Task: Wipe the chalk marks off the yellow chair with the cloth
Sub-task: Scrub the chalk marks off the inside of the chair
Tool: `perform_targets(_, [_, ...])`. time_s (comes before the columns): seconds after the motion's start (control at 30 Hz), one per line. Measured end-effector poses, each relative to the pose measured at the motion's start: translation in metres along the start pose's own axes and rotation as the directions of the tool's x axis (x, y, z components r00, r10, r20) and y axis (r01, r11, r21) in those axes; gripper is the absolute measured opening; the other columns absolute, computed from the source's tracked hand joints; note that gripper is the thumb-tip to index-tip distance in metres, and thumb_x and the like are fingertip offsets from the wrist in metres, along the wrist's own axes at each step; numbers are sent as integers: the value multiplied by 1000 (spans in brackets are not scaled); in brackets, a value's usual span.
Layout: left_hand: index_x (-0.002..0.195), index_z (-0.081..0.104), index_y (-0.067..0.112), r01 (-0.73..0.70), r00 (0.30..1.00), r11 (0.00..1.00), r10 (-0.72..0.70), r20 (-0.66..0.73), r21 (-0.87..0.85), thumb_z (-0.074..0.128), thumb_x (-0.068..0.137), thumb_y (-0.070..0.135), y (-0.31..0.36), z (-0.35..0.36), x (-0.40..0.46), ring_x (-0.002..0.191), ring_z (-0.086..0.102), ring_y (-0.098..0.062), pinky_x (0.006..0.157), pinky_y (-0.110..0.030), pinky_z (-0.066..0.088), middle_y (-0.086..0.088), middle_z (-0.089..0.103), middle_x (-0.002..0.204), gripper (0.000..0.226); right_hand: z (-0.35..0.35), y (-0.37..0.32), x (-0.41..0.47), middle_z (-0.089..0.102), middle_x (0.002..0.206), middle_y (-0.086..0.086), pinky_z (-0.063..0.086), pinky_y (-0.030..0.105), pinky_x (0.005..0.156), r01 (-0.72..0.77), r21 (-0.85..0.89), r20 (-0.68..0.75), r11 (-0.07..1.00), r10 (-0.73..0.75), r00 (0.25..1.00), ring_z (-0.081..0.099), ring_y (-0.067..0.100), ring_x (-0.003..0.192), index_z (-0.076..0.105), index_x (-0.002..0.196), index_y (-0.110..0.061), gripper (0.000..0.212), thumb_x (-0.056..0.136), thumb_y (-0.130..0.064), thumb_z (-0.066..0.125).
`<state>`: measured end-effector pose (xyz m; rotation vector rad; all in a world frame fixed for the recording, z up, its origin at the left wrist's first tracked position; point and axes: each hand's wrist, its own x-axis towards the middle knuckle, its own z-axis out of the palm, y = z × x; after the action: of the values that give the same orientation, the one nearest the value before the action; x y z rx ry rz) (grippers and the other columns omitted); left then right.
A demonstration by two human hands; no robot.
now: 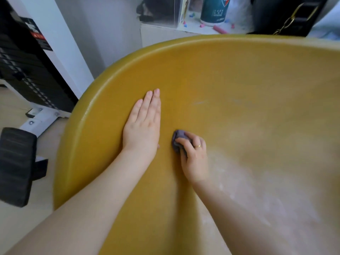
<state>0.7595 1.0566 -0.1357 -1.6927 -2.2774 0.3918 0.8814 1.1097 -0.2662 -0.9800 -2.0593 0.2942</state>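
Observation:
The yellow chair (230,74) fills most of the head view, its curved seat shell facing me. My left hand (142,126) lies flat on the seat's left side, fingers straight and together, holding nothing. Just to its right, my right hand (194,155) is closed around a small bunched purple-grey cloth (178,139), which presses on the seat surface. A ring shows on one right finger. Pale smeared chalk marks (257,181) cover the lower right of the seat, and a short white streak (199,103) sits above the right hand.
A black and white machine frame (27,70) stands on the floor at the left, with a black padded block (16,166) below it. Behind the chair, a ledge holds a dark green cup (214,10), a pink chalk stick (219,30) and small coloured bits.

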Motion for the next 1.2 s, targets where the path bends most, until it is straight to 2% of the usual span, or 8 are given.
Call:
perform_targets(0.2, [144, -18, -1, -10, 999, 994, 6, -39, -106, 62, 78, 53, 3, 2, 2, 144, -17, -24, 114, -35, -13, -11, -25, 154, 117, -3, -21, -3, 52, 113, 27, 49, 42, 85, -191, 66, 7, 979, 191, 982, 55, 43, 98, 68, 90, -9, 21, 77, -3, 53])
perform_targets(0.43, [142, -20, -2, 6, 989, 999, -13, -147, -45, 57, 72, 67, 12, 19, 6, 144, -11, -24, 110, -37, -20, -10, -19, 155, 124, -36, -21, 147, 59, 108, 23, 48, 32, 65, 115, -147, -248, 982, -149, 957, 55, 42, 93, 66, 82, -9, 24, 73, -2, 45])
perform_targets(0.6, [142, -22, 0, 87, 988, 996, -89, -126, -19, 62, 69, 66, 34, 30, 17, 143, -14, -25, 109, -39, -22, -11, -23, 154, 130, -30, 2, 161, 59, 106, 24, 43, 35, 79, 165, -183, -363, 969, -223, 905, 55, 43, 94, 68, 88, -11, 23, 76, 4, 54])
perform_targets(0.73, [144, 8, 4, 171, 973, 982, -157, -170, 74, 68, 39, 77, 38, 33, 19, 142, 23, -19, 113, -35, 5, -4, 19, 156, 141, -9, 32, 90, 54, 109, 15, 39, 34, 84, 234, -72, -209, 969, -245, 947, 50, 37, 96, 66, 86, -12, 19, 79, 0, 53])
perform_targets(0.87, [144, 12, 3, 184, 973, 975, -162, -166, 124, 68, 36, 79, 40, 35, 24, 142, 26, -19, 112, -34, 7, -4, 22, 155, 143, -9, 55, 12, 44, 115, 2, 44, 33, 81, 195, -16, -32, 981, -195, 980, 44, 29, 99, 56, 97, -24, 19, 85, -12, 47])
perform_targets(0.97, [144, 8, 3, 184, 975, 975, -164, -152, 125, 65, 36, 81, 42, 34, 26, 143, 23, -18, 113, -34, 5, -2, 19, 156, 145, -12, 55, 22, 45, 113, -1, 52, 33, 65, 185, -71, 1, 980, -186, 983, 44, 27, 95, 55, 95, -28, 17, 84, -16, 49])
perform_targets(1.07, [144, 4, 2, 184, 973, 973, -160, -168, 141, 63, 39, 82, 43, 37, 29, 143, 20, -18, 113, -37, 3, -2, 15, 157, 145, -19, 39, 70, 57, 107, 9, 51, 34, 63, 81, -57, -93, 995, -86, 992, 51, 34, 91, 66, 88, -19, 16, 78, -11, 57])
perform_targets(1.2, [145, 5, 3, 185, 971, 973, -159, -180, 135, 63, 39, 82, 45, 40, 30, 143, 20, -18, 113, -36, 3, -3, 15, 157, 144, -37, 16, 147, 61, 103, 20, 38, 32, 77, 90, -94, -311, 991, -115, 943, 54, 41, 89, 70, 84, -10, 19, 73, -1, 58])
